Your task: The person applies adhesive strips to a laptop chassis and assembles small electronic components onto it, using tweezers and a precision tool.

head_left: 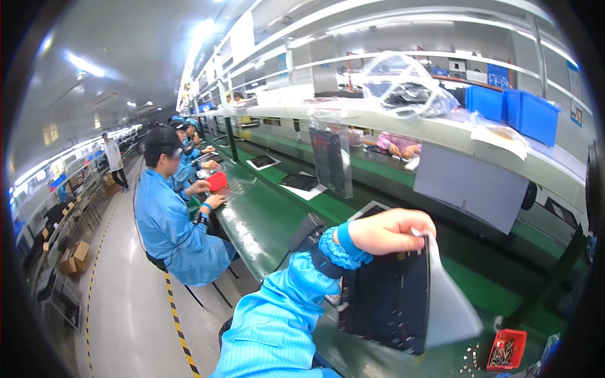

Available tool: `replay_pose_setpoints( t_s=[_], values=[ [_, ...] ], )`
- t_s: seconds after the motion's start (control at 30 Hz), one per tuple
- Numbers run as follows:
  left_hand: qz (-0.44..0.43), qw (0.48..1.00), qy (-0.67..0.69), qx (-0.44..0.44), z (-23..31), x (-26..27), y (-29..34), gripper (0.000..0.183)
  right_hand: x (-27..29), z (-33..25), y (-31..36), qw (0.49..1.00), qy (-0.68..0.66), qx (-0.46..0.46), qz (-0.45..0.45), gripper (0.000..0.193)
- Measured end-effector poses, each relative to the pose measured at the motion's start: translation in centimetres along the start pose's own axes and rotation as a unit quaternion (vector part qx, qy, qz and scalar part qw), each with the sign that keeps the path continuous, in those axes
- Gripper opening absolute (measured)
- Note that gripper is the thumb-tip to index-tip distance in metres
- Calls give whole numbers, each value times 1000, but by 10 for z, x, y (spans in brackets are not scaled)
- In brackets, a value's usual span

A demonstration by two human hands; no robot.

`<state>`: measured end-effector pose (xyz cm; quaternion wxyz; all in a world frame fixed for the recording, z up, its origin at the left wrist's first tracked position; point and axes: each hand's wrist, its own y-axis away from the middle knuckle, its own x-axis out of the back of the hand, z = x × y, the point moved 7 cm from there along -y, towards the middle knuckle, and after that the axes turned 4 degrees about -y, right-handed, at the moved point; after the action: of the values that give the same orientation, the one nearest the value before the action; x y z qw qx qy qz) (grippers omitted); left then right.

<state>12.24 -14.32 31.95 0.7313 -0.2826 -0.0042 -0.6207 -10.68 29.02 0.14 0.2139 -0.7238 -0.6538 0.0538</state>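
Left fingers (421, 220): closed in a pinch on the pale sheet (452, 315) at its top corner; whether they also grip the dark panel (386, 303), I cannot tell.
Panel: just below the fingers, seemingly tilted.
Sheet: hangs below and right of the fingers.
Handling: best slow, pinch kept at the edge, panel unbent.
Loose bits (470, 360), 1 red tray (522, 348): lower right of the fingers; best avoided.
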Motion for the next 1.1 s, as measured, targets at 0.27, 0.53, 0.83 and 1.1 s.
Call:
replay_pose_setpoints(
  t_s=[0.27, 0.53, 0.83, 1.1],
  values=[
    [-238, 966, -42, 89, -137, -151, -1, 19, 0, -14, 7, 999, 42, 15, -32, 11],
    [-187, 943, -266, 78, -231, -220, -5, 20, -46, -77, 42, 982, -54, -112, -144, 7],
    [-76, 970, -219, 77, -248, -224, 1, 20, -113, -120, 127, 905, -21, -94, -413, 7],
    [-42, 973, -218, 66, -247, -221, 6, 18, -135, -125, 162, 864, 91, -87, -488, 13]
  ],
)
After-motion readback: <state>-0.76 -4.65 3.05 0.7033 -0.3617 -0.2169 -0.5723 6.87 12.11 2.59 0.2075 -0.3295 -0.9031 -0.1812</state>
